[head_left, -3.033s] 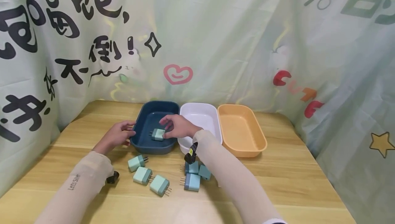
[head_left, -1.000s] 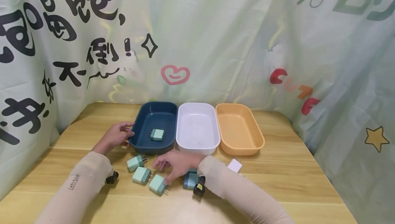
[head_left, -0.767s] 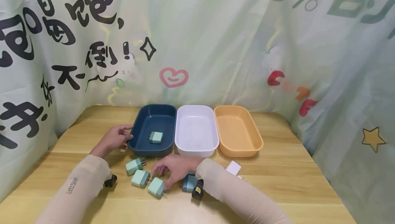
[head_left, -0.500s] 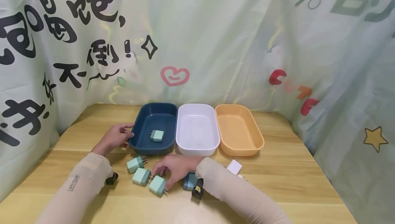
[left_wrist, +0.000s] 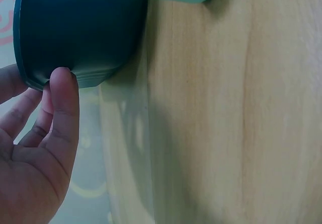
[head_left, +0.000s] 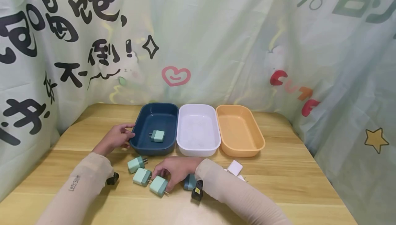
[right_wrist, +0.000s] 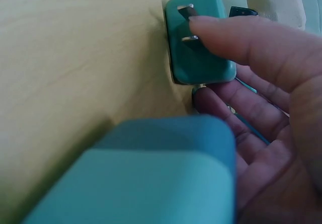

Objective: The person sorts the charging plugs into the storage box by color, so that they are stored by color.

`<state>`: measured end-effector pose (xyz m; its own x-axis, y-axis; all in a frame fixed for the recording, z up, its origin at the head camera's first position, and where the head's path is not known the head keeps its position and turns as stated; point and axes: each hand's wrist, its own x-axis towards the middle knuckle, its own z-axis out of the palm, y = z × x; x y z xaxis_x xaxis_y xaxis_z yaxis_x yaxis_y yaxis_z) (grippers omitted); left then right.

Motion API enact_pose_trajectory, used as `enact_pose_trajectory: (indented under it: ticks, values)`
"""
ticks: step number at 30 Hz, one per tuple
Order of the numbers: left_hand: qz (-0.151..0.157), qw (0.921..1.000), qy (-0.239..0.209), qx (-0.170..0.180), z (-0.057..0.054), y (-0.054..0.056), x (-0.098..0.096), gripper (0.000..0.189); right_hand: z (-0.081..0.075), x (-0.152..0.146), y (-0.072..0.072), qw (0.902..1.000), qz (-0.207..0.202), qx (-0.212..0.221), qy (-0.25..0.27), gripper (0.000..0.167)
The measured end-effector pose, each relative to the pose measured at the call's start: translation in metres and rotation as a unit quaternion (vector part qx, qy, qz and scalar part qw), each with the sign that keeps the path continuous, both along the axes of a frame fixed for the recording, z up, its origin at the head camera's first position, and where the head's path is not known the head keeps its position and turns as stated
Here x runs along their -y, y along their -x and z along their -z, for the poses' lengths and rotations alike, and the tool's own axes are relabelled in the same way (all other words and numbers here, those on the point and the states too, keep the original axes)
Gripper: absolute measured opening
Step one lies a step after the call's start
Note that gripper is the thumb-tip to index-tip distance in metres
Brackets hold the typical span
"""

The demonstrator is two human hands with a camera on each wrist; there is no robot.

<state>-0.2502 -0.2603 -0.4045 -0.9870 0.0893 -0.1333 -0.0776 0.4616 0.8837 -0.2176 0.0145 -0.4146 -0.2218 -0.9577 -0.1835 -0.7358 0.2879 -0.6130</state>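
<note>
The pale green plug [head_left: 159, 185] under your right hand [head_left: 177, 168] is on the counter [head_left: 294, 173], in front of the navy tray [head_left: 168, 116]; whether it has left the surface, you cannot tell. Its prongs [right_wrist: 190, 39] share a face with your thumb, so a slip toward the edge would probably let the plug twist or drop. The middle green plug [head_left: 142, 177] aims its own prongs at the back of yours; lifting sideways could drag it along, and contact between them is unclear. Your right wrist camera [head_left: 197, 191] hangs just beside the blue plug [head_left: 189, 182] and might knock it if the wrist swings low. As for your hands, the right is narrowed to a pinch, thumb on the pronged face and fingertips behind; the left hand [head_left: 116, 137] has its fingers loosely spread, thumb and fingertips touching the navy tray's side near the rim, and too firm a push there could shove that tray into the white tray [head_left: 198, 127]. Farther out, one green plug [head_left: 158, 136] lies inside the navy tray, and white plugs [head_left: 235, 167] sit before the orange tray [head_left: 238, 125].
</note>
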Motion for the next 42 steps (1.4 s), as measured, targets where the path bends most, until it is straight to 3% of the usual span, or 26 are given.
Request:
enact_pose_trajectory:
  ticks: [18, 42]
  values:
    - [0.005, 0.9999, -0.010, 0.006, 0.000, -0.001, 0.001, 0.055, -0.006, -0.003, 0.003, 0.9993, 0.023, -0.001, 0.028, 0.048]
    - [0.015, 0.9997, 0.001, 0.017, -0.003, 0.000, 0.003, 0.056, -0.035, -0.004, 0.015, 0.9971, 0.039, -0.003, 0.065, 0.046]
